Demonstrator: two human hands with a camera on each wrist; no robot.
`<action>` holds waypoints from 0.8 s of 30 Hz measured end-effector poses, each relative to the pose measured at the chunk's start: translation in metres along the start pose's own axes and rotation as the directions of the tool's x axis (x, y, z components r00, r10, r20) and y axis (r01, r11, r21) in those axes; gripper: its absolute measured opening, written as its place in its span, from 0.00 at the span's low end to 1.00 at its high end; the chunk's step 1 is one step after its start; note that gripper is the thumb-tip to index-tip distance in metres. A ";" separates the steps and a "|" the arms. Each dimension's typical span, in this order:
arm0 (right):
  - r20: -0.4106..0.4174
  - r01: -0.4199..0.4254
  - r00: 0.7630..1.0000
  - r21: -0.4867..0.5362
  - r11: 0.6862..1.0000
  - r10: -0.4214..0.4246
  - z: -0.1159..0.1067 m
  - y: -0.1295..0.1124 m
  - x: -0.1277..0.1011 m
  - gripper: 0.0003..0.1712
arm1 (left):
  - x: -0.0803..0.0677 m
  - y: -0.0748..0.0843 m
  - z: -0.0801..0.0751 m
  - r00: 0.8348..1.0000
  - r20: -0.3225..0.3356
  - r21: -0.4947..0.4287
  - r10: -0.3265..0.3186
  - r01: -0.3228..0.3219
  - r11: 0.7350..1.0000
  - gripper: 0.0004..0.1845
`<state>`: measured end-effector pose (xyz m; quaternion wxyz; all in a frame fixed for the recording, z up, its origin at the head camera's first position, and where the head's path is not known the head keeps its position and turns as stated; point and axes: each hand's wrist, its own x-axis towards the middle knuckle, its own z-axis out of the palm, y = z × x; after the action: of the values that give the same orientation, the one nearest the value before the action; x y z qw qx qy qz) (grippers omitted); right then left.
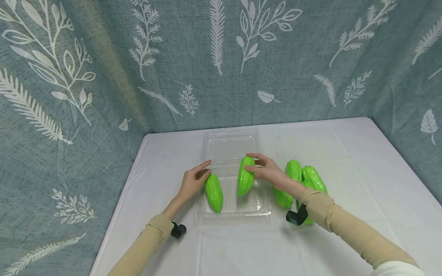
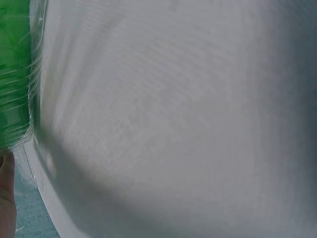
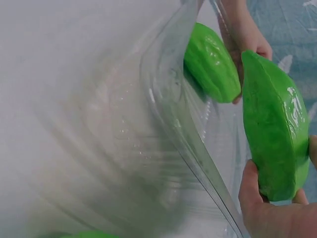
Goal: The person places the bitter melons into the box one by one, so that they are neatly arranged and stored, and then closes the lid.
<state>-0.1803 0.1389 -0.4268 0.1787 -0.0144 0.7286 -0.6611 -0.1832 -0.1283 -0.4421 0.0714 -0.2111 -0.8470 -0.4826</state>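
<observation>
My right hand (image 1: 267,170) pinches a glossy bright green, ridged, gourd-like vegetable (image 1: 245,178) between thumb and fingers, over the right half of a clear plastic clamshell box (image 1: 257,212). In the right wrist view this held vegetable (image 3: 275,126) tapers toward its upper end. A second green vegetable (image 1: 214,193) lies lengthwise in the box's left half. My left hand (image 1: 192,183) is at that one's far end, index finger extended and thumb tip right by the vegetable. The left wrist view shows only part of a finger (image 2: 7,193), near the box's ribbed corner.
Several more green vegetables (image 1: 293,170) lie in a group right of the box, partly behind my right forearm. The box's lid (image 1: 230,147) lies opened flat toward the back. A white cloth covers the table (image 1: 345,145); a patterned blue-green curtain (image 1: 193,57) hangs behind.
</observation>
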 end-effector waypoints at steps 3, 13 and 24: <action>0.011 -0.006 1.000 0.008 1.000 0.006 0.003 0.001 0.000 0.35 | 0.000 0.000 0.000 1.000 -0.002 -0.001 0.007 -0.007 1.000 0.18; 0.043 0.007 0.999 -0.025 1.000 -0.006 0.013 0.008 0.003 0.36 | -0.001 -0.001 0.000 1.000 0.003 0.005 -0.001 0.001 1.000 0.19; 0.062 0.036 0.998 -0.055 0.998 -0.033 0.028 0.015 0.002 0.37 | -0.002 -0.002 0.000 1.000 0.000 -0.025 0.015 -0.015 1.000 0.19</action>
<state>-0.1714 0.1137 -0.4435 0.1889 -0.0520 0.7407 -0.6426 -0.1826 -0.1300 -0.4439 0.0723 -0.2182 -0.8393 -0.4927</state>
